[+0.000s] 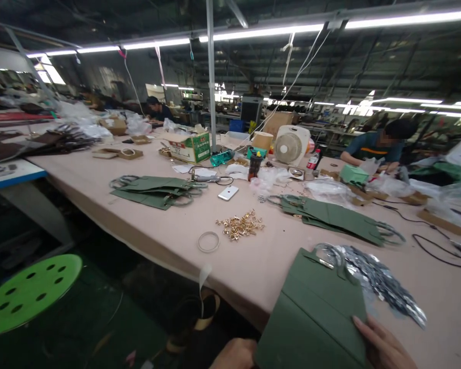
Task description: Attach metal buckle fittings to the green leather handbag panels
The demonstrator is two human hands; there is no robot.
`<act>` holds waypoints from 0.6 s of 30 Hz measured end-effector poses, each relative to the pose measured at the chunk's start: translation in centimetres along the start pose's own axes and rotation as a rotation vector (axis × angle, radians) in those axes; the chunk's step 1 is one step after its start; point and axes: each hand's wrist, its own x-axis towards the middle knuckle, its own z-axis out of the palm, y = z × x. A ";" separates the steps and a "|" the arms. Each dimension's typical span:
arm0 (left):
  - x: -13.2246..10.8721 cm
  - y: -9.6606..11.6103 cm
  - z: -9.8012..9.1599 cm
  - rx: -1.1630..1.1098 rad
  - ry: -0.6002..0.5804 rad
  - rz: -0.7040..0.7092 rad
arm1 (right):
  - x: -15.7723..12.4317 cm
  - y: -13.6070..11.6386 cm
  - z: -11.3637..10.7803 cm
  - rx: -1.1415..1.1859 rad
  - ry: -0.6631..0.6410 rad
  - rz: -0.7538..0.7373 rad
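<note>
A dark green flat bag (311, 312) with looped handles and a small metal fitting lies tilted at the table's near edge. My left hand (235, 354) is closed at its lower left edge, cut off by the picture's bottom. At the right edge, my right hand (384, 341) grips the bag with the thumb on top and the other fingers partly hidden. Beyond the bag's handles, a heap of silvery wrapped strips (384, 282) spreads to the right. A pile of small gold metal fittings (240, 225) and a roll of pale tape (208, 242) sit farther left.
Stacked green bags lie at left (157, 190) and right (334, 218). Between them is a white phone (228, 192). Farther back stand a carton (188, 147), a dark cup (254, 166) and a fan (292, 146). A co-worker (380, 146) sits across the table; a green stool (34, 292) stands left.
</note>
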 end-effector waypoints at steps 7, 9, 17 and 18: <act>-1.3 1.1 -9.3 0.432 0.464 -0.010 | 0.1 -0.9 -0.4 -0.317 0.044 -0.209; -0.2 2.1 -11.5 0.498 0.582 0.046 | 0.4 -1.3 0.1 -0.433 0.198 -0.284; 7.6 4.3 -18.1 0.910 0.524 0.204 | -3.0 -3.1 12.0 -0.565 -0.042 -0.633; 8.3 4.2 -18.5 0.938 0.499 0.201 | -3.3 -3.0 14.4 -0.553 -0.139 -0.672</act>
